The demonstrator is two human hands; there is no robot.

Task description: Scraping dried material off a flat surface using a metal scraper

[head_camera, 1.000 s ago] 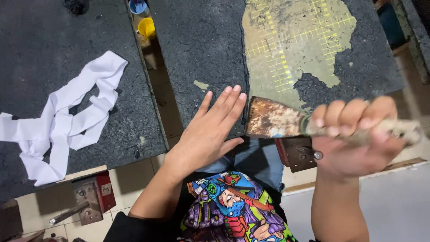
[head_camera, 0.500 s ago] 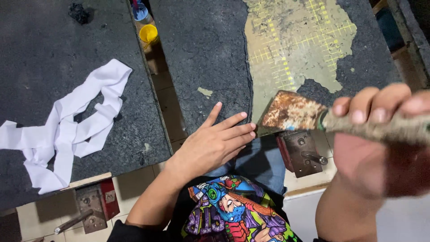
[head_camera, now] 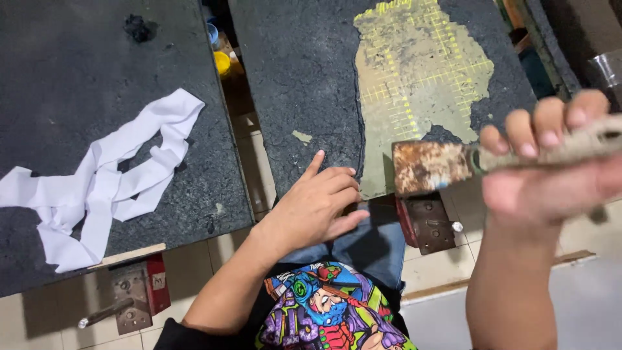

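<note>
My right hand (head_camera: 551, 168) is raised close to the camera, shut on the handle of a rusty flat-bladed scraper (head_camera: 431, 166). The blade hangs over the near edge of a dark coated board (head_camera: 304, 78). A large patch of that board is bare, showing a yellow-green grid surface (head_camera: 421, 71). My left hand (head_camera: 317, 204) rests at the board's near edge, fingers bent, index finger pointing up onto the dark coating. It holds nothing.
A second dark board (head_camera: 84, 84) lies to the left with a crumpled white paper strip (head_camera: 103, 188) on it. A gap between the boards shows tiled floor and a yellow cup (head_camera: 222, 63). Red metal clamps (head_camera: 424, 223) hang under the boards' edges.
My left hand has slid back toward the board's near edge and curled its fingers. The right hand with the scraper has lifted and come closer to the camera.
</note>
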